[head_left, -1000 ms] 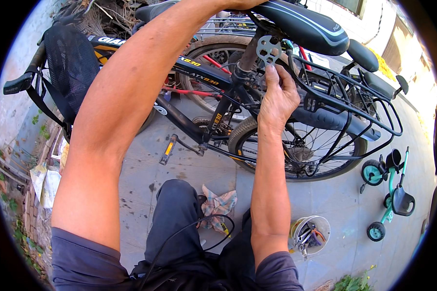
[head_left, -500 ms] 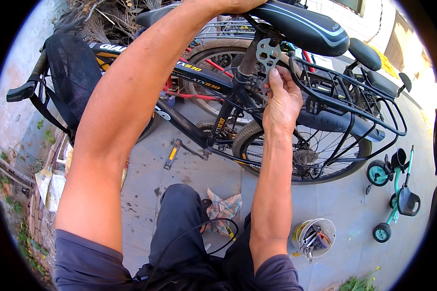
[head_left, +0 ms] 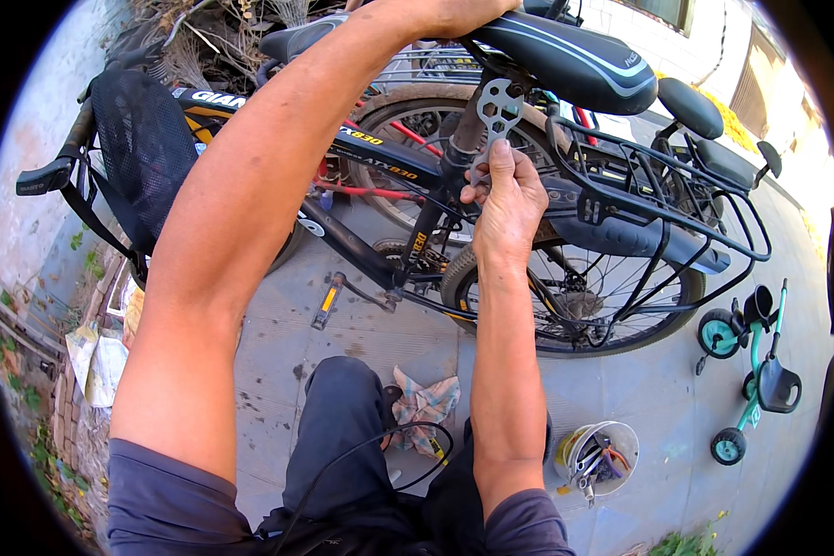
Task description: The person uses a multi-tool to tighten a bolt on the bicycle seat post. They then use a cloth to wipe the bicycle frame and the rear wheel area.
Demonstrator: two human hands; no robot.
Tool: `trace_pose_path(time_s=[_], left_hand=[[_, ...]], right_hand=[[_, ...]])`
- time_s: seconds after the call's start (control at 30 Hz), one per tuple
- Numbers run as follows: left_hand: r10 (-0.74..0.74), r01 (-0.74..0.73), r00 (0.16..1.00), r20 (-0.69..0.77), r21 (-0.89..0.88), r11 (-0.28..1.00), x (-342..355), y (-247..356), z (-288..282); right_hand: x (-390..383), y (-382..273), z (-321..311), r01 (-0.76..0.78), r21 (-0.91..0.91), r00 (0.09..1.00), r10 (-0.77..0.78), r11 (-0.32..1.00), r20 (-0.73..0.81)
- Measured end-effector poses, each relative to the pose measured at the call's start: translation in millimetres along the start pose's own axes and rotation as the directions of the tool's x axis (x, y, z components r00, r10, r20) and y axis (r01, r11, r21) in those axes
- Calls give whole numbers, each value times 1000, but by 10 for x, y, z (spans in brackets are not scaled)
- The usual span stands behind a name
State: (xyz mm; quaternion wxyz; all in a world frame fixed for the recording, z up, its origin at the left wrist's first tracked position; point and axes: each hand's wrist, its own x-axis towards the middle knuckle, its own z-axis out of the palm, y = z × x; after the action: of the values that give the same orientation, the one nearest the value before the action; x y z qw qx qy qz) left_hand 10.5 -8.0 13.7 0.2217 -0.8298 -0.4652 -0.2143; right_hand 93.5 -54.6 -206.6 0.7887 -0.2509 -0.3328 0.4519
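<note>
Wrench (head_left: 501,104): flat, grey, pierced with several holes; in the right hand (head_left: 510,199), below the saddle (head_left: 574,65) and, from this view, in front of the seat post (head_left: 470,128). Holed head points up, clear of the fingers; lower end shows at the left of the thumb. Contact between tool and post: cannot tell.

Right grip: thumb laid along the near face, fingers curled behind, pinching the tool with no gap seen between thumb and metal. Fingertips partly hidden.

Left hand (head_left: 459,17): at the top edge of view, at the saddle's narrow front end, seemingly touching it. Fingers mostly out of sight; how far they are closed, cannot tell.

Surroundings: rack (head_left: 658,176) to the right of the right hand; on the ground, a checked cloth (head_left: 426,403) and a white bucket (head_left: 628,459) containing hand tools.
</note>
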Motion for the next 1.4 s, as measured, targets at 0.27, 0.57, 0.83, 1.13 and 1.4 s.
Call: trace_pose_path(time_s=[0.27,0.57,0.83,1.13,1.4], left_hand=[[47,-47,999,7,45,998,64,-52,48],[-130,130,992,6,-49,990,39,46,33],[-89,86,995,-33,-82,993,64,-29,99],[-142,139,990,-21,-106,985,40,-13,57],[-149,146,989,-24,-91,985,4,33,17]], right_hand=[[-90,-45,182,-43,48,999,45,998,-23],[-95,-21,349,-153,118,988,153,981,12],[-89,36,459,-146,163,986,131,976,102],[-130,-28,555,-190,127,975,171,974,142],[-103,-12,560,-210,171,968,179,963,178]])
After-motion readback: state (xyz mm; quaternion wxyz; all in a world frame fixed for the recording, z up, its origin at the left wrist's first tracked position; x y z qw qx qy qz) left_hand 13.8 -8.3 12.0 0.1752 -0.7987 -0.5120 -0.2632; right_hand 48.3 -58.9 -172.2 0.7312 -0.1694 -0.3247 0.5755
